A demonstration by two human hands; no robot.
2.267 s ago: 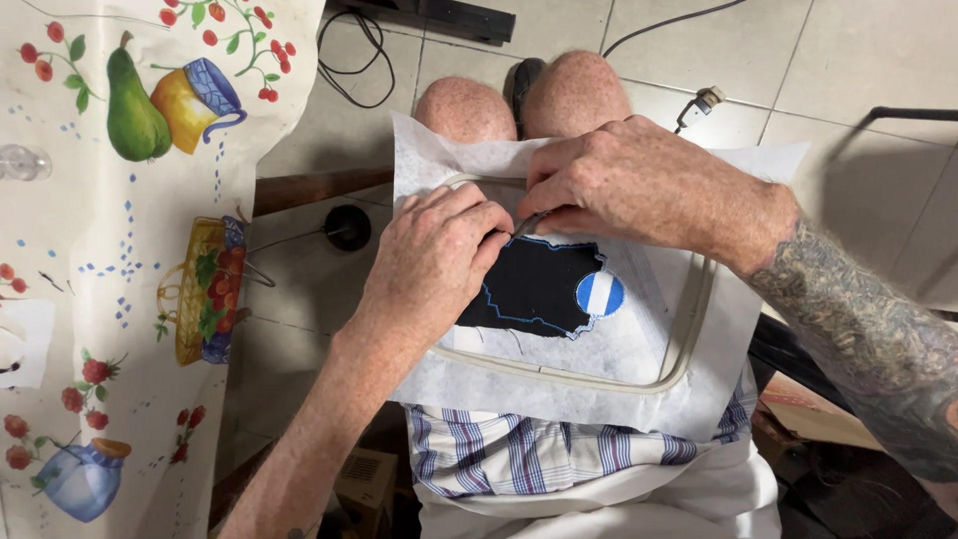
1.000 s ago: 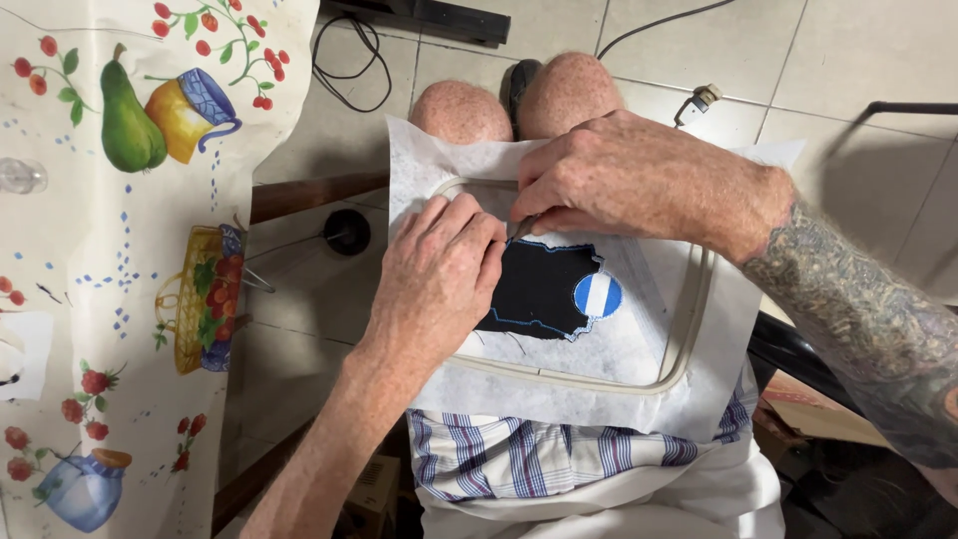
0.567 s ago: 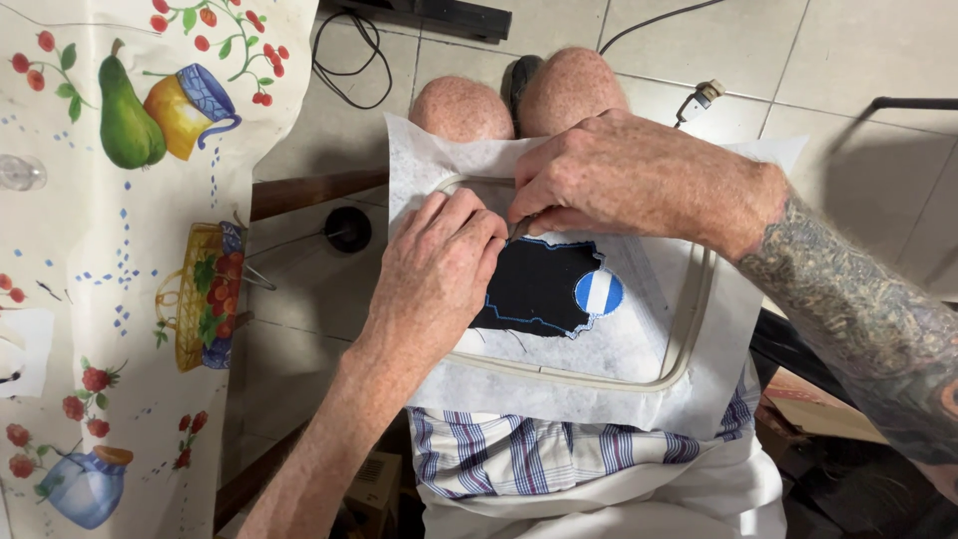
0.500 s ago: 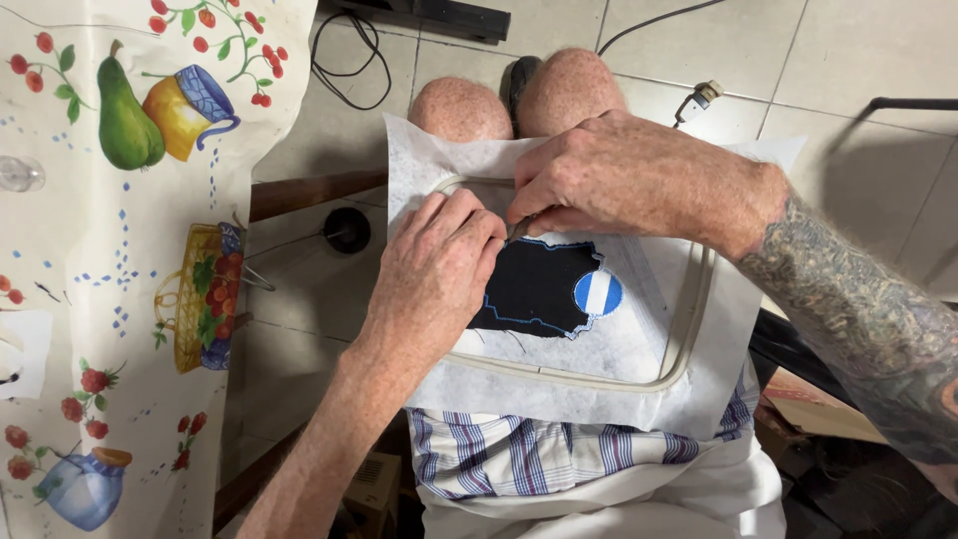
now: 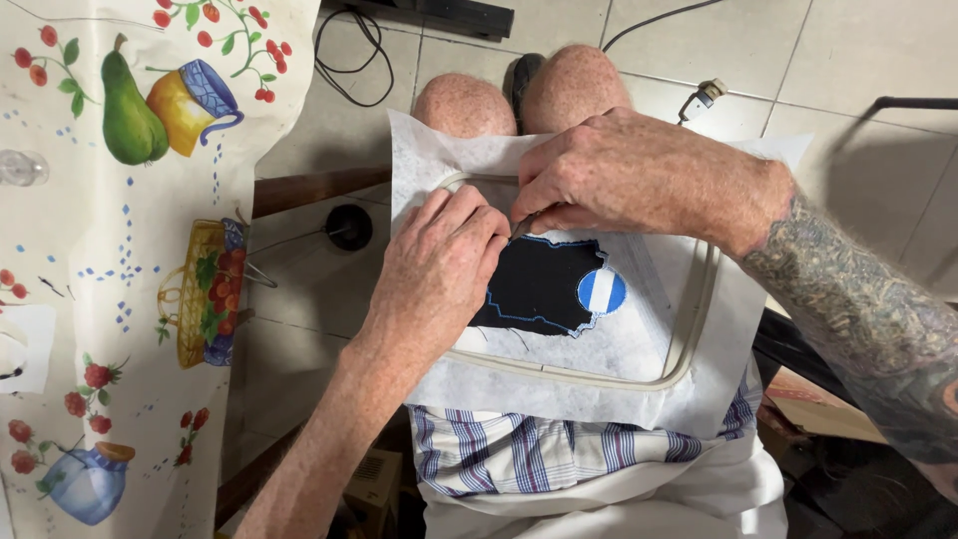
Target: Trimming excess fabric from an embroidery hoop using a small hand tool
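A cream embroidery hoop with white stabiliser fabric stretched in it rests on my lap. In its middle sits a black embroidered patch with a blue outline and a round blue-and-white striped emblem. My left hand lies flat on the fabric, pressing on the patch's left edge. My right hand hovers over the patch's top edge, fingers pinched on a small thin tool whose tip meets the fabric there. Most of the tool is hidden by my fingers.
A table with a fruit-and-jug printed cloth fills the left side. My bare knees and striped shorts frame the hoop. Black cables and a plug lie on the tiled floor beyond.
Almost nothing differs. Both hands stay on the hooped fabric, and the right fingertips shift only slightly along the patch's top edge.
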